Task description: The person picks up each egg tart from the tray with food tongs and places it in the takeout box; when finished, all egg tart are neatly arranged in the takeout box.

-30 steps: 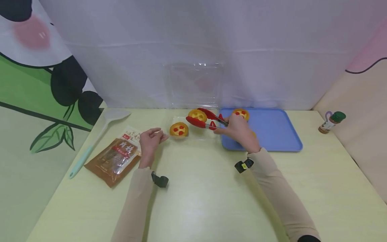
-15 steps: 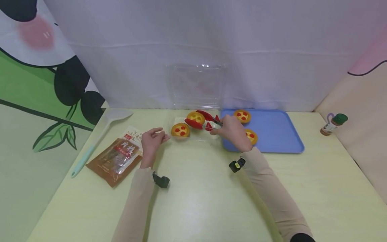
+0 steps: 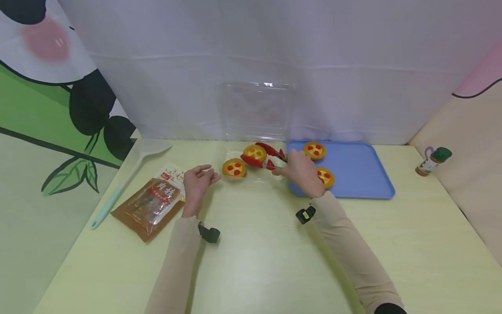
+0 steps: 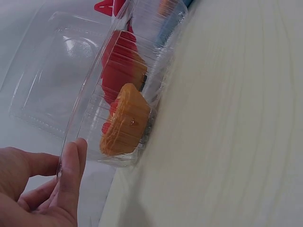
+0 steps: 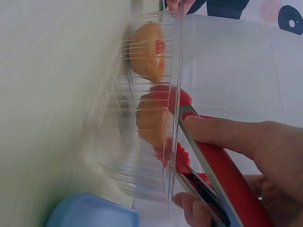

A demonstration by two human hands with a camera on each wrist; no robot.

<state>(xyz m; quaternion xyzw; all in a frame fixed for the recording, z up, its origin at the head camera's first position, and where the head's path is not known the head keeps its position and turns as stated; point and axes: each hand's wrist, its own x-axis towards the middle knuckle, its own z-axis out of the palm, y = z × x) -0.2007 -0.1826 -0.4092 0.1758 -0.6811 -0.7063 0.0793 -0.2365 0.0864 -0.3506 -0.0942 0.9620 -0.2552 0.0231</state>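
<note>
My left hand [image 3: 197, 185] pinches the left rim of a clear plastic box [image 4: 80, 101] between thumb and fingers. In my right hand [image 3: 303, 172] are red-tipped metal tongs [image 5: 213, 165], whose tips lie on both sides of a yellow tart [image 3: 255, 152] inside the box. Beside it, to the left in the box, sits a tart with red pieces on top [image 3: 234, 168]. The box's clear lid [image 3: 256, 109] stands raised at the back. On the blue tray [image 3: 361, 170], partly behind my right hand, lie two more tarts [image 3: 314, 150].
On the left lie a brown food packet [image 3: 150, 205] and a turner with a grey head and pale green handle [image 3: 106, 209]. A small green-capped bottle [image 3: 433, 161] stands at the far right. A white curtain [image 3: 353, 65] hangs behind the table.
My right hand and the tongs have moved slightly left and down, with the yellow tart between the tips. The two tarts on the tray show more fully now. My left hand keeps its place.
</note>
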